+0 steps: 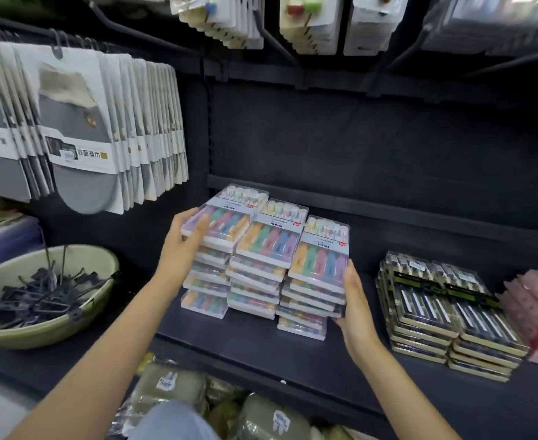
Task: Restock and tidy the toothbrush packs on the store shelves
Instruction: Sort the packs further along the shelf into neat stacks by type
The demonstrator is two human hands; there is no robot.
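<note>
Three stacks of clear pastel toothbrush packs stand side by side on the black shelf [261,347]. My left hand [185,246] grips the near-left corner of the top pack [226,222] of the left stack, thumb lying on its lid. The middle stack [261,249] is untouched. My right hand [355,303] holds the right stack [318,271] at its near right side, fingers against several upper packs, thumb by the top pack's front edge.
Two stacks of dark, gold-edged packs [445,315] sit to the right, with pink packs [537,315] beyond them. A green bowl of black hooks [39,296] stands at the left. Grey carded goods [80,128] hang above it. Wrapped items [229,408] lie below the shelf.
</note>
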